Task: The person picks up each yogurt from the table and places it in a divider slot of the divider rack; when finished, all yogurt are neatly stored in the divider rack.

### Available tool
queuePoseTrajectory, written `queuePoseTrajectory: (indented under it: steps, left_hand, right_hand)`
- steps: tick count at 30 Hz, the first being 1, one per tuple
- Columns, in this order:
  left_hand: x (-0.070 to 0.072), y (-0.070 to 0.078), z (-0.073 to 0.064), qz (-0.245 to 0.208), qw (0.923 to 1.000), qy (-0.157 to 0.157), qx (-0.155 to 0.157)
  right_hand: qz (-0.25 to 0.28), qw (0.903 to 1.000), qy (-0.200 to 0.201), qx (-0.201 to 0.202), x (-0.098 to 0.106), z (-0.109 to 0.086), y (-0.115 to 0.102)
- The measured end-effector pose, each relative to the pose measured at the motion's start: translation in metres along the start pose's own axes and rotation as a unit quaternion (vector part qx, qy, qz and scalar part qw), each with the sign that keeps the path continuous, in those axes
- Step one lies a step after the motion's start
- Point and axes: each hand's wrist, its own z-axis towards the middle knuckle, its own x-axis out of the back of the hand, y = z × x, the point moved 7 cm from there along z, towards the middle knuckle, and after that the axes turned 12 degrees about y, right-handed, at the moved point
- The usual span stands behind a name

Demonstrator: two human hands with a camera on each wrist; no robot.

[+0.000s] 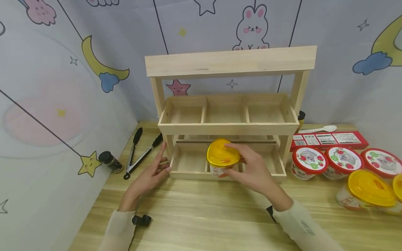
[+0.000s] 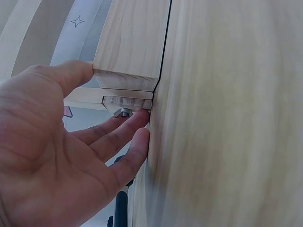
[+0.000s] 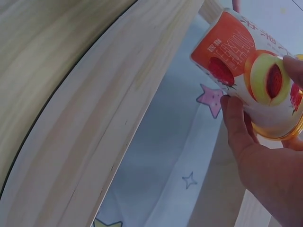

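Note:
My right hand (image 1: pixel 251 170) grips a fruit cup (image 1: pixel 221 155) with a yellow lid, thumb and fingers round its sides. The cup is over the front of the lower tray (image 1: pixel 188 176) of a two-tier wooden rack (image 1: pixel 229 129), near the middle divider. A cut-peach picture shows on the cup (image 3: pixel 251 71) in the right wrist view, tilted there beside the right hand (image 3: pixel 270 170). My left hand (image 1: pixel 153 177) touches the left end of the lower tray. In the left wrist view the left hand's thumb and fingertips meet the wooden corner (image 2: pixel 128 47), near a wing nut (image 2: pixel 124 112).
Black-handled tongs (image 1: pixel 138 164) and a black-capped jar (image 1: pixel 110 161) lie left of the rack. To its right are red-lidded cups (image 1: pixel 309 162), more yellow-lidded cups (image 1: pixel 365 191), a red box (image 1: pixel 333 139) and a white spoon (image 1: pixel 320 129). Patterned cloth (image 1: pixel 78 104) hangs behind.

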Motion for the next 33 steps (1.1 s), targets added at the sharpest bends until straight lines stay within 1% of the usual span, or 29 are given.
queuePoseTrajectory:
  steps: [6,10,17,25,33]
  left_hand:
    - [-0.001,0.0,0.001,-0.002,1.0,-0.002,0.002]
    - [0.002,0.001,0.001,-0.001,1.0,-0.001,0.001]
    - [0.003,0.002,0.0,0.003,1.0,-0.002,0.006]
    - [0.0,0.004,0.003,-0.001,1.0,-0.005,0.003]
    - [-0.001,0.003,0.0,-0.002,1.0,0.0,0.003]
  right_hand:
    - [0.002,0.9999,-0.01,-0.01,-0.013,0.009,-0.002]
    - [0.009,0.9997,-0.019,-0.013,-0.025,0.015,-0.004]
    - [0.023,0.9989,-0.028,-0.029,-0.039,0.019,-0.007]
    - [0.033,0.9985,-0.022,-0.039,-0.056,0.022,-0.006]
    - [0.047,0.9969,-0.008,-0.063,-0.071,0.027,-0.002]
